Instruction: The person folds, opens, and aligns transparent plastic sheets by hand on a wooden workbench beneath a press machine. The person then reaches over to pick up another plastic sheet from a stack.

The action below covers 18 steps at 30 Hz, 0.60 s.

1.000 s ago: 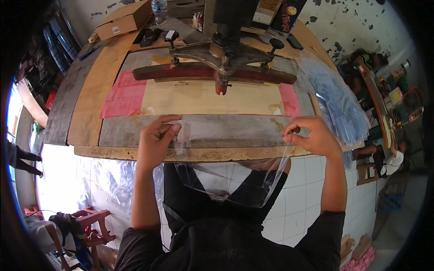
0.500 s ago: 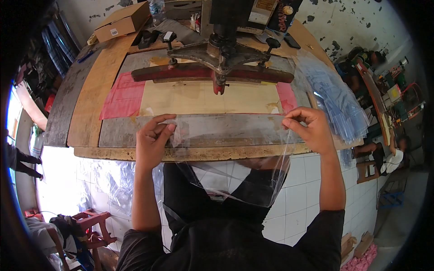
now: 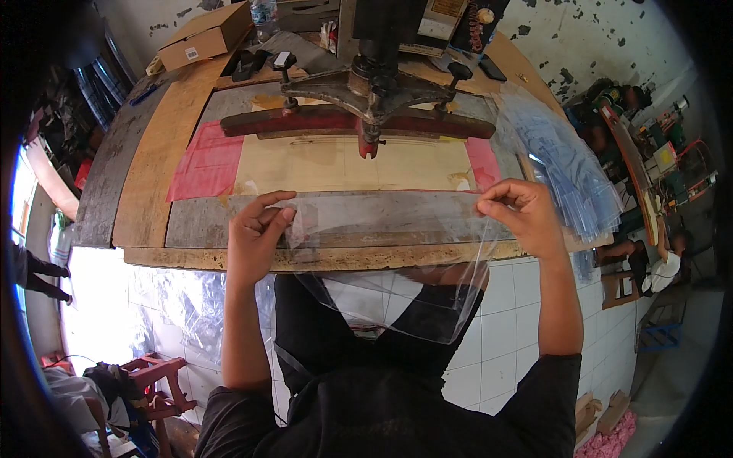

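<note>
While the wooden worktop (image 3: pixel 191 258) spans the upper half of the frame, a dark press with a red bar (image 3: pixel 359 124) stands over its middle. Stretched at the centre of the frame is a clear plastic sheet (image 3: pixel 385 237), thin and glossy, with pale glints and creases; its lower part sags over the worktop's front edge. Bluish clear sheets (image 3: pixel 569 179) overlap in a pile at right. Well apart, the hands grip the stretched sheet: the right hand (image 3: pixel 523 217) pinches its upper right corner, the left hand (image 3: pixel 258 233) its upper left, forefinger extended.
</note>
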Tool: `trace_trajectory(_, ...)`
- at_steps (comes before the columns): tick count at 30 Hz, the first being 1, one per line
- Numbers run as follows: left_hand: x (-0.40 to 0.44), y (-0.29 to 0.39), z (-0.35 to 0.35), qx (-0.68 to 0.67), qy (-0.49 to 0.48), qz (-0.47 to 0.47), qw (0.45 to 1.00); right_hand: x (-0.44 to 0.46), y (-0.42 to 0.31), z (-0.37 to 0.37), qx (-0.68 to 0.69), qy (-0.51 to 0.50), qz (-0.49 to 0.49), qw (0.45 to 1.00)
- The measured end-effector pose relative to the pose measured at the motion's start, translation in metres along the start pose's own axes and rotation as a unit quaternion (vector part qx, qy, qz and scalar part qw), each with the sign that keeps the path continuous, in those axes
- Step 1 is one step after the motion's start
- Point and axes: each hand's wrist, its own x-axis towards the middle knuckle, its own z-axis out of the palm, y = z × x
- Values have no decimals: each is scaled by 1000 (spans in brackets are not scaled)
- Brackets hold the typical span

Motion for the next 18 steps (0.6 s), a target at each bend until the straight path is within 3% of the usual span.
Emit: trace_trajectory(18,-1,2,2,18,-16,-3,1000,-1,4,-2,-14,-29,79,996)
